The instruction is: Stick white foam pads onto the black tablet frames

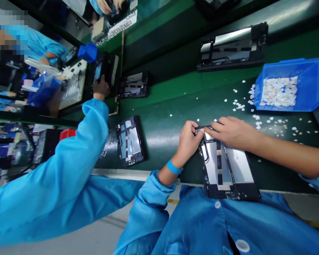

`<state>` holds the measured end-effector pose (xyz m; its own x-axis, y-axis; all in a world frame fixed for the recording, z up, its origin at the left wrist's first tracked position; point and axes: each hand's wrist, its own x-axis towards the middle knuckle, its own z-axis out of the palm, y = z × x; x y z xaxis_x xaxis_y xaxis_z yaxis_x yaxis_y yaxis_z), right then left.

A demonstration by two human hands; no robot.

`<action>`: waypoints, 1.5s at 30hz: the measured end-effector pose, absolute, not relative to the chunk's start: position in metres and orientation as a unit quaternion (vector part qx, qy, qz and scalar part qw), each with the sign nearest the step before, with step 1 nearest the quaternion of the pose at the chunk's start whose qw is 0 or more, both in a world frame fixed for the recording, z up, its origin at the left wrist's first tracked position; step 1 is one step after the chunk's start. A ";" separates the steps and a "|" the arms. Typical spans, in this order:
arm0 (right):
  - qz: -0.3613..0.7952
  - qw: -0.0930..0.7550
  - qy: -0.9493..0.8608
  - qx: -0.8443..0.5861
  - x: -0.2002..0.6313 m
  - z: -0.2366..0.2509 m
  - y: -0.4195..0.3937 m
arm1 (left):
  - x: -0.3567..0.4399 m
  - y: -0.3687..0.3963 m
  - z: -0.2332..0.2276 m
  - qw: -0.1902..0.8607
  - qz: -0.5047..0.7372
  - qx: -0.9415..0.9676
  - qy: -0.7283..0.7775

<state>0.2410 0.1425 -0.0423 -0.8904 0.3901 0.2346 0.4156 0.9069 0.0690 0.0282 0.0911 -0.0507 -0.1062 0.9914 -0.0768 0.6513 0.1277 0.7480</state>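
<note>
Left hand (189,139) and right hand (232,132) both pinch the far top edge of the flat black tablet frame (227,166) with glossy metal panels, lying at 6 o'clock on the matte green belt (170,124); blue plastic bin (291,86) of white paper scraps at 2 o'clock.

Both hands crowded the far end of the open tablet chassis (228,166), the left hand (189,139) and right hand (232,131) leaving its near half uncovered. Bare green belt (164,124) lay open to the left, as far as a second chassis (130,141). On the right, scattered white paper bits (257,120) and the blue bin (292,85) hemmed the way. A co-worker's blue sleeve (79,148) barred the far left. Beyond, a third chassis (232,46) stood well apart.
</note>
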 end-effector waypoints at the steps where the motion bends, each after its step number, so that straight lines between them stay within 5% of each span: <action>1: -0.058 0.108 -0.971 -0.206 0.241 -0.042 0.143 | 0.028 0.093 -0.052 0.313 0.287 0.581 0.694; 16: -0.047 0.090 -0.975 -0.197 0.244 -0.045 0.143 | 0.017 0.130 -0.047 0.464 0.201 0.562 0.654; 21: -0.025 0.082 -0.975 -0.204 0.243 -0.045 0.147 | 0.019 0.135 -0.049 0.419 0.190 0.612 0.644; 26: 0.096 0.183 -0.891 -0.404 0.287 -0.036 0.114 | 0.017 0.072 -0.033 0.250 0.253 0.644 0.677; 28: 0.159 0.193 -0.801 -0.543 0.310 -0.039 0.083 | 0.019 0.033 -0.027 0.275 0.233 0.631 0.687; 32: 0.359 0.101 -0.747 -0.550 0.320 -0.052 0.032 | 0.026 -0.012 -0.024 0.384 0.180 0.632 0.649; 39: 0.572 0.178 -0.677 -0.428 0.196 -0.020 0.118 | -0.077 0.008 0.009 0.443 0.463 0.383 0.665; 45: 0.670 0.209 -0.526 -0.481 0.035 0.020 0.273 | -0.221 0.013 0.063 0.348 0.482 0.251 0.764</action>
<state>0.0352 0.2735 0.0199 -0.4507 0.7853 -0.4244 0.2255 -0.3598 -0.9054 -0.2213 0.0134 0.0629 -0.6319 0.7193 -0.2887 0.0487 0.4085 0.9114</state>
